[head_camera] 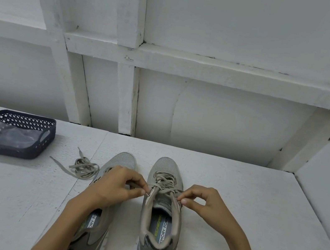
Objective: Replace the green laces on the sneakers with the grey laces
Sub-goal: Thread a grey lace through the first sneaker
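While each pinches one end of the lace (166, 183) threaded through the right-hand sneaker (165, 165), the left grip (120, 185) and right grip (203, 202) flank its top eyelets. The other sneaker (124, 160) stands just beside it, and a loose lace (83, 168) lies on the desk (255, 207) near a dark basket (9, 150).

One view, worn on your head, wide-angle. It faces forward and down over your forearms onto the table (244, 205). Close range: your left hand (120, 185) and right hand (201, 201) pinch the lace (165, 188) of the sneaker (161, 223) below frame centre. Beyond the grip the panelled wall (217, 112) fills the upper half. Toward you from the grip, both forearms run off the bottom edge.
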The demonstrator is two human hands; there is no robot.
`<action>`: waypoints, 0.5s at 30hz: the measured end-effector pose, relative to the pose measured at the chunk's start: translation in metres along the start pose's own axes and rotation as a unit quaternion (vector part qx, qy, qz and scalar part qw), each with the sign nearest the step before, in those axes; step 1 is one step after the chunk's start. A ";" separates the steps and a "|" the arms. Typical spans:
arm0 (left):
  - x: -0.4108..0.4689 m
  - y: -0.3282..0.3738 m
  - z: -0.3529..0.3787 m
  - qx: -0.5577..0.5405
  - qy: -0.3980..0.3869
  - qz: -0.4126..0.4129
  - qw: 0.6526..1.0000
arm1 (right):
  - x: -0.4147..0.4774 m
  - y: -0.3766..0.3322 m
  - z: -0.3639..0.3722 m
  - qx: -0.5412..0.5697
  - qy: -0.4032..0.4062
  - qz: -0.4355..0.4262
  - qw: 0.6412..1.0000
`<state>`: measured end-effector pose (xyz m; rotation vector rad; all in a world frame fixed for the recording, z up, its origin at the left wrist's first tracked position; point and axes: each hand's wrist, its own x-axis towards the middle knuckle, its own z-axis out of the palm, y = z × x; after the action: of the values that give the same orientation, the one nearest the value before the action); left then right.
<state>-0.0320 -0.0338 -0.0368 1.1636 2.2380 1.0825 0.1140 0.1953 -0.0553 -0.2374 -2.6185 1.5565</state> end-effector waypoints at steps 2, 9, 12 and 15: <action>-0.001 0.001 0.001 -0.002 0.009 -0.003 1.000 | -0.002 0.000 0.002 0.007 0.008 -0.002 1.000; -0.001 0.006 0.010 0.060 0.026 0.014 0.998 | -0.006 -0.001 0.011 0.037 0.046 0.007 0.998; -0.001 0.008 0.016 0.072 0.057 0.013 0.996 | -0.005 -0.004 0.013 0.078 0.076 0.033 0.993; -0.001 0.007 0.020 0.058 0.075 -0.016 0.995 | -0.006 -0.006 0.014 0.100 0.081 0.049 0.991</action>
<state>-0.0153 -0.0231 -0.0434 1.1214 2.4566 1.0723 0.1173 0.1792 -0.0565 -0.4624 -2.3428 1.7357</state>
